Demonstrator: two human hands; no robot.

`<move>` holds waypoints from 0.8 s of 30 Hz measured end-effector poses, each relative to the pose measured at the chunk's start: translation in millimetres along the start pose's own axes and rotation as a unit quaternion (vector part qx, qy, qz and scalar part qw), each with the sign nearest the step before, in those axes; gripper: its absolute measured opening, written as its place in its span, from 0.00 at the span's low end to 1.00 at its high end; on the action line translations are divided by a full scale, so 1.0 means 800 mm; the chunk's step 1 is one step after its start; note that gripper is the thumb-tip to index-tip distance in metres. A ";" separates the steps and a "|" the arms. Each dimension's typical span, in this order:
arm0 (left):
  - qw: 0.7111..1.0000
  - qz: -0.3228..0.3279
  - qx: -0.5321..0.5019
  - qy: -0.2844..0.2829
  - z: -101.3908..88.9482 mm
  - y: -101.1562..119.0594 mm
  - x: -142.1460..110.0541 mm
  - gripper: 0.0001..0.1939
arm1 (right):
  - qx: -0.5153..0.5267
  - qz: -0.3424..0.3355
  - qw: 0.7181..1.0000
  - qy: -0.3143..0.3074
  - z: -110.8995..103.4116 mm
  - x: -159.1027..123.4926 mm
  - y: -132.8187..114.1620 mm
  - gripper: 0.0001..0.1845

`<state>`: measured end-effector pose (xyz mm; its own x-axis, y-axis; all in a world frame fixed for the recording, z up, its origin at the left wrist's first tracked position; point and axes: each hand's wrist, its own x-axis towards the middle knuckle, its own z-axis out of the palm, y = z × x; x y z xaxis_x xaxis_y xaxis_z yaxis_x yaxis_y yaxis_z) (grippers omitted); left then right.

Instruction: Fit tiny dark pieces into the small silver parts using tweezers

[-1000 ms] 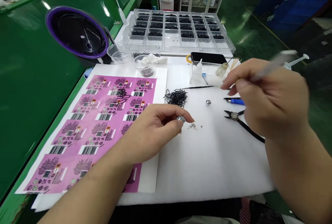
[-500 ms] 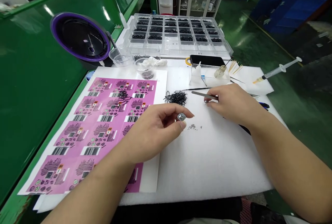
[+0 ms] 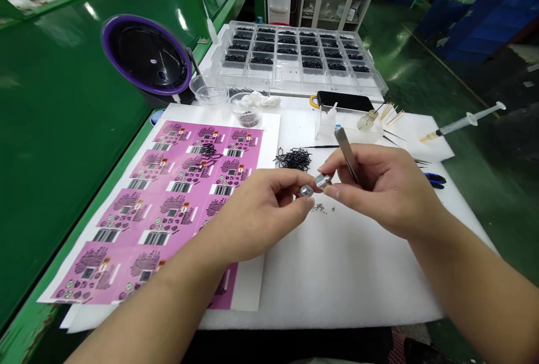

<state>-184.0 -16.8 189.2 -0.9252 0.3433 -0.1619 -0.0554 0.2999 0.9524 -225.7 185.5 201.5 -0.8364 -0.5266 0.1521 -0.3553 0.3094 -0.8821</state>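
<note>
My left hand point(image 3: 259, 212) pinches a small round metal part point(image 3: 306, 190) between thumb and forefinger, just above the white foam mat point(image 3: 349, 263). My right hand point(image 3: 379, 184) is closed too: its fingertips pinch a second small metal piece point(image 3: 323, 180) right beside the first, and metal tweezers point(image 3: 347, 151) stick up out of the same hand. The two metal pieces almost touch. Below them lie a few tiny specks of metal point(image 3: 322, 208) on the mat. A heap of small black wire parts point(image 3: 295, 159) lies just behind my hands.
A pink printed label sheet point(image 3: 168, 195) lies at the left. At the back stand a clear compartment box point(image 3: 295, 55) of black parts, small clear cups point(image 3: 210, 93), a black phone point(image 3: 343, 100) and a purple-rimmed black dish point(image 3: 145, 60). A syringe point(image 3: 463, 122) and blue-handled tool point(image 3: 433, 178) lie right.
My right hand picked the small metal piece off the mat and brought it, with the tweezers, up to the part in my left hand. The view shifted slightly left.
</note>
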 end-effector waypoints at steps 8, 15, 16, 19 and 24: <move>0.997 -0.037 0.051 0.052 -0.001 0.005 0.000 0.11 | -0.351 0.063 0.933 0.052 -0.031 0.012 0.023 0.01; 0.983 0.001 0.108 0.145 -0.008 0.010 -0.002 0.10 | -0.352 0.085 0.930 0.063 -0.025 0.036 0.049 0.09; 0.984 0.008 0.101 0.146 -0.009 0.009 -0.002 0.10 | -0.342 0.060 0.935 0.072 -0.017 0.040 0.048 0.09; 0.985 0.021 0.089 0.149 -0.011 0.009 -0.004 0.10 | -0.348 0.022 0.936 0.038 0.008 0.051 0.046 0.12; 0.987 0.019 0.085 0.138 -0.009 0.011 -0.006 0.08 | -0.382 0.044 0.923 0.009 0.025 0.060 0.058 0.13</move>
<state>-182.4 -22.2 200.2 -0.9936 0.1091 -0.0280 0.0236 0.4447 0.8954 -273.6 158.5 159.0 -0.8798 -0.4628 0.1083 -0.4716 0.8216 -0.3201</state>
